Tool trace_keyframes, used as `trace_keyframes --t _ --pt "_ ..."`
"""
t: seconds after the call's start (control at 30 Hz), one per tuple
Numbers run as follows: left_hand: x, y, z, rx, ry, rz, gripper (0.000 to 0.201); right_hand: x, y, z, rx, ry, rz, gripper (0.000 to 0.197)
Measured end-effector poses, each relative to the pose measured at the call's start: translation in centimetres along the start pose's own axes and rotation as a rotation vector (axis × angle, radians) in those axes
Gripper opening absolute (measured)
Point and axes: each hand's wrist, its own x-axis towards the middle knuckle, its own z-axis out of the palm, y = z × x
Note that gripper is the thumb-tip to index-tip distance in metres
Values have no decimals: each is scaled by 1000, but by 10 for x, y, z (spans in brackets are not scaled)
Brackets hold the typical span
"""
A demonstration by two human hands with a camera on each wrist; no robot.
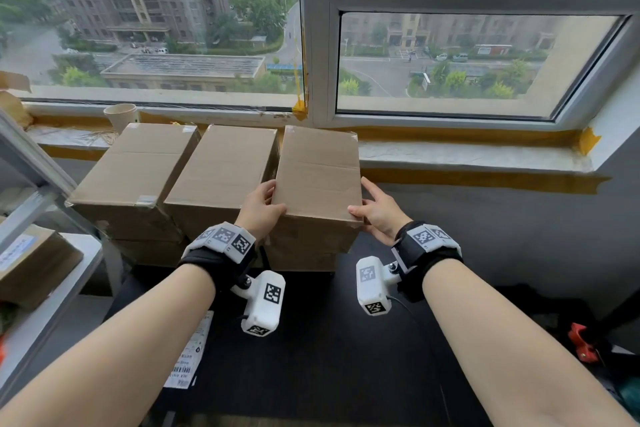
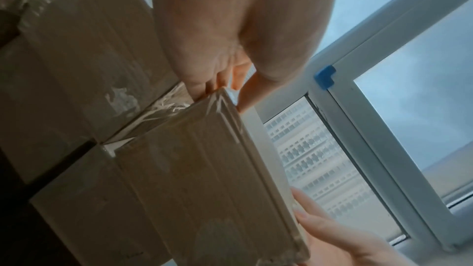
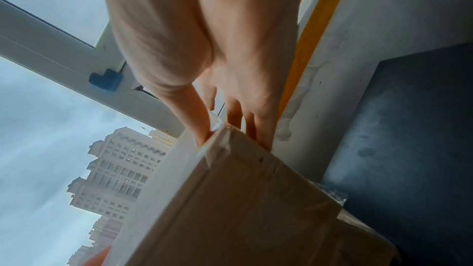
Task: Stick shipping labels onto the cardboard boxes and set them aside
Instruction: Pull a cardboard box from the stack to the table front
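1. While both hands bracket it, the rightmost cardboard box (image 1: 317,173) stands at the far edge of the black surface (image 1: 329,340), on another box, touching its neighbour (image 1: 221,170).
2. Left hand (image 1: 261,208) and right hand (image 1: 375,211) each pinch a near top corner, thumb on top, probably to lift it clear for labelling.
3. Shipping labels (image 1: 188,354) lie at the surface's near left edge.
4. Beyond: taped windowsill (image 1: 467,156), window, paper cup (image 1: 121,116); metal shelf (image 1: 52,288) at left.

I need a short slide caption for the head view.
Both hands, left hand and right hand, grip the rightmost cardboard box by the window.
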Motion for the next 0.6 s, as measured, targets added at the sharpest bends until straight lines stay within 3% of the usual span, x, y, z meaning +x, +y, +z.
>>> trace_keyframes --t 0.17,0.3,0.6 --pt "-11 2 -1 -208 -24 16 54 -17 -2 -8 4 25 -5 78" --pt "-26 -2 -2 -248 -118 1 52 -46 -2 -22 -15 27 -10 77" --pt "-88 -23 14 -260 -305 32 41 -142 30 -35 12 175 6 81"
